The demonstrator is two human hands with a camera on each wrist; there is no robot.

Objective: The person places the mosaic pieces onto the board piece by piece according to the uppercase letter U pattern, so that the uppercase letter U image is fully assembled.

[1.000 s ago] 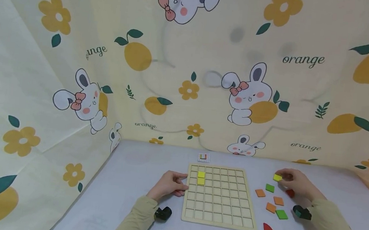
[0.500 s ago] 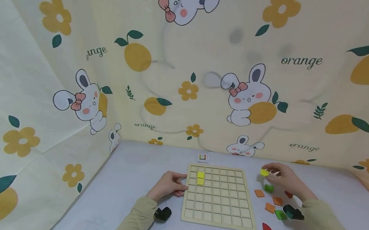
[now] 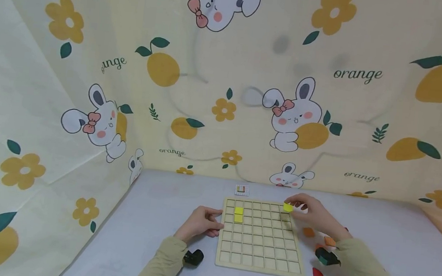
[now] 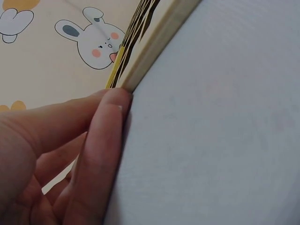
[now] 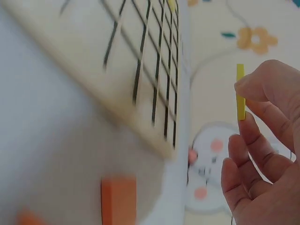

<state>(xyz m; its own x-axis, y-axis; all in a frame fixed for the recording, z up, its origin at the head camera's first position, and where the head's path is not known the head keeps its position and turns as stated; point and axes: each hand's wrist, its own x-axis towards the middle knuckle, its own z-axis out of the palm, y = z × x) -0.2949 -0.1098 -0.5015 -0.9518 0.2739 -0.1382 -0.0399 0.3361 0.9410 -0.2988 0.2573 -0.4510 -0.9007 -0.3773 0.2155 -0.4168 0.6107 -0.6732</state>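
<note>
My right hand point(image 3: 311, 214) pinches a yellow square tile point(image 3: 288, 207) between thumb and fingertips, above the far right corner of the wooden grid board point(image 3: 261, 238). In the right wrist view the yellow tile point(image 5: 240, 96) is seen edge-on, apart from the board point(image 5: 89, 79). My left hand point(image 3: 202, 222) has thumb and index finger against the board's left edge. Close up in the left wrist view, the left hand's fingertips point(image 4: 117, 98) meet the side of the board point(image 4: 152, 56). Two yellow tiles point(image 3: 239, 214) lie in neighbouring cells at the board's upper left.
A small printed pattern card point(image 3: 241, 190) lies behind the board. Right of it are orange tiles point(image 3: 308, 232) and a red quarter-circle piece point(image 3: 318, 274), some partly hidden under my right arm. A patterned cloth point(image 3: 227, 67) hangs behind the white table point(image 3: 146, 211).
My right hand has carried the yellow tile leftward from the loose pieces to the board's far right corner. The green tiles are now covered by the right arm. My left hand stays at the board's edge.
</note>
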